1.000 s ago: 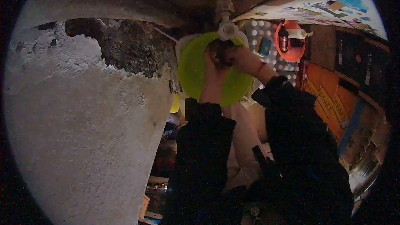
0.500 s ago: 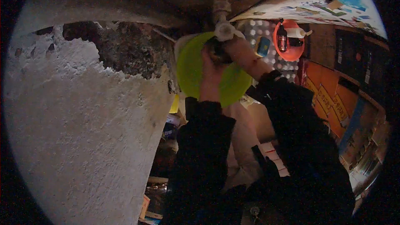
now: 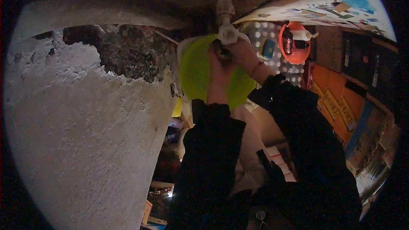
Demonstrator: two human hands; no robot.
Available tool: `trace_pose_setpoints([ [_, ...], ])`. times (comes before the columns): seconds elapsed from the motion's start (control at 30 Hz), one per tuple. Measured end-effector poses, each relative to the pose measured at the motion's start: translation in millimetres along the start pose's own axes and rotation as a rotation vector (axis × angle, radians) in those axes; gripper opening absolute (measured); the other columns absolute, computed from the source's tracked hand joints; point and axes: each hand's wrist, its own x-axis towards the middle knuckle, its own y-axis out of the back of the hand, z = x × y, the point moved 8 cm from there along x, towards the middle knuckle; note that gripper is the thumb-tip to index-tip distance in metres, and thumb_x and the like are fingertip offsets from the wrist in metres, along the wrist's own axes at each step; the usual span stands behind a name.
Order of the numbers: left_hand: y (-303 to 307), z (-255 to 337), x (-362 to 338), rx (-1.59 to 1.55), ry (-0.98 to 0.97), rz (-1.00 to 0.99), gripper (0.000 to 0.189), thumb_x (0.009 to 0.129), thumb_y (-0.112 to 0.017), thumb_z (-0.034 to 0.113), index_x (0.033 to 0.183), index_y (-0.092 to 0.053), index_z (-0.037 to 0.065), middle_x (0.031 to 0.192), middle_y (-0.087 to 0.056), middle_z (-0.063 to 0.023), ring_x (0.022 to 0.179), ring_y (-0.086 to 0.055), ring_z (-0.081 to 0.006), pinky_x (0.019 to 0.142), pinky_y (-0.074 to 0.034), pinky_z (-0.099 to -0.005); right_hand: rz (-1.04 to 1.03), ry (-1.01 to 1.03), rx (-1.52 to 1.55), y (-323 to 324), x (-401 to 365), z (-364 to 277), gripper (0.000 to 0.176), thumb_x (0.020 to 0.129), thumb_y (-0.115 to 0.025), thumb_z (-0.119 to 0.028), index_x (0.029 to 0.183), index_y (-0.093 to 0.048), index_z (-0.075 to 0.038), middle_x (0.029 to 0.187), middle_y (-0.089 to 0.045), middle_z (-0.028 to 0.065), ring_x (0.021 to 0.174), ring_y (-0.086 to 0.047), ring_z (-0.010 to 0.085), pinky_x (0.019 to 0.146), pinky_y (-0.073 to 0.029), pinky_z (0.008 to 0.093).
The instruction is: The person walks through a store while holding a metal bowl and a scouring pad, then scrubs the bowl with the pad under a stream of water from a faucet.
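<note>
Both hands are over a lime-green basin (image 3: 194, 70), just below a white tap (image 3: 228, 34). A small dark object with a rounded outline (image 3: 222, 53) is between them; its kind is too dim to tell. My left hand (image 3: 218, 69) is closed around its left and lower side. From the right, my right hand (image 3: 243, 54) is closed against the same object, its fingers partly hidden near the tap. Whether water runs from the tap cannot be made out.
Right of the green basin, a studded surface (image 3: 257, 32) bears a blue and yellow sponge-like block (image 3: 268, 49) and a red-orange basin (image 3: 304, 54) with bottles. A rough, peeling wall (image 3: 85, 136) stands on the left. Orange printed cardboard (image 3: 336, 100) is at right.
The dark object and both hands have shifted slightly, and less of the object shows between the fingers. The right hand sits a little lower. The camera view has moved slightly.
</note>
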Motion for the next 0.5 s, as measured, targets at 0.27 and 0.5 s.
trace_pose_setpoints([
  [0.27,-3,7,1,0.082,0.027,-0.008,0.048,0.089,-0.038,0.051,0.12,-0.045,0.015,0.115,-0.051,-0.006,0.105,-0.052,-0.0223,0.085,-0.048,-0.0433,-0.062,0.332,-0.164,9,-8,-26,0.019,0.074,-0.057,-0.016,0.092,-0.064,-0.011,0.09,-0.062,0.0139,0.086,-0.059,0.0309,0.074,-0.047,0.0373],
  [0.5,26,20,16,0.033,-0.071,-0.034,0.046,0.089,-0.039,0.045,0.118,-0.047,0.011,0.112,-0.053,-0.0061,0.101,-0.054,-0.0235,0.084,-0.048,-0.0433,-0.322,0.471,0.132,4,-20,-39,0.015,0.075,-0.056,-0.014,0.086,-0.064,-0.007,0.089,-0.061,0.0149,0.084,-0.058,0.0326,0.073,-0.047,0.0385],
])
